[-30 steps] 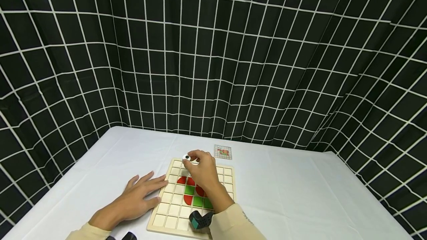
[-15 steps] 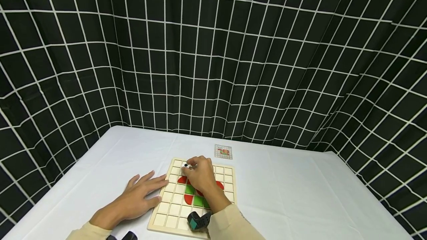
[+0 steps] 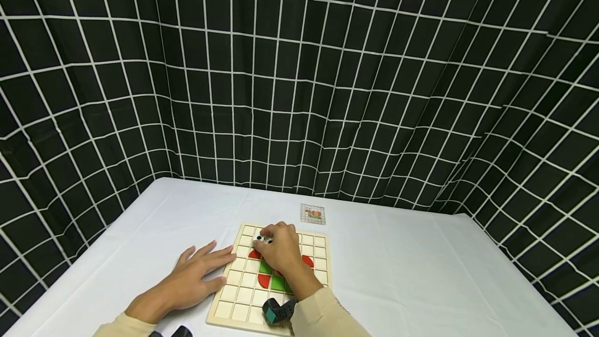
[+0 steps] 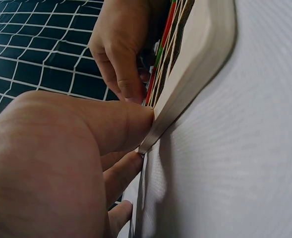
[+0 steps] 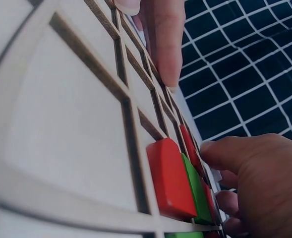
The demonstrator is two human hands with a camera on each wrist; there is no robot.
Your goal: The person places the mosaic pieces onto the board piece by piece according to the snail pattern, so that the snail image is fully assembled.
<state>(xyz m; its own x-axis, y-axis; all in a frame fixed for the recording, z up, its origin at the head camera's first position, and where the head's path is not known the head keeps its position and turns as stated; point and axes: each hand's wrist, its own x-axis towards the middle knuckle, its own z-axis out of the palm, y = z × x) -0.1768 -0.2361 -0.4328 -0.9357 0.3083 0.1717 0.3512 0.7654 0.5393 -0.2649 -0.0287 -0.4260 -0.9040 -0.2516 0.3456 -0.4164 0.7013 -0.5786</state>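
Note:
A wooden grid board (image 3: pixel 226 312) lies on the white table, with several red pieces (image 3: pixel 264 281) and green pieces (image 3: pixel 278 283) in its cells. My left hand (image 3: pixel 196 277) has its fingers stretched out, and thumb and fingertips touch the board's left edge. Over the upper part of the board, my right hand (image 3: pixel 282 249) pinches a white tile with a black dot (image 3: pixel 257 237) between thumb and fingers, low at the grid. A second black dot shows beside it, partly under the fingers. In the right wrist view a red piece (image 5: pixel 169 178) sits in its cell; the fingertips hide the tile.
A small card (image 3: pixel 312 214) with a gridded red and green picture lies behind the board. A white cloth covers the table (image 3: pixel 412 264). Dark curtains (image 3: pixel 299 77) with white grid lines stand around its back and sides.
My right hand has come down and slightly toward me, carrying the white tile from above the board's far edge to the grid. My left hand stays at the board's edge.

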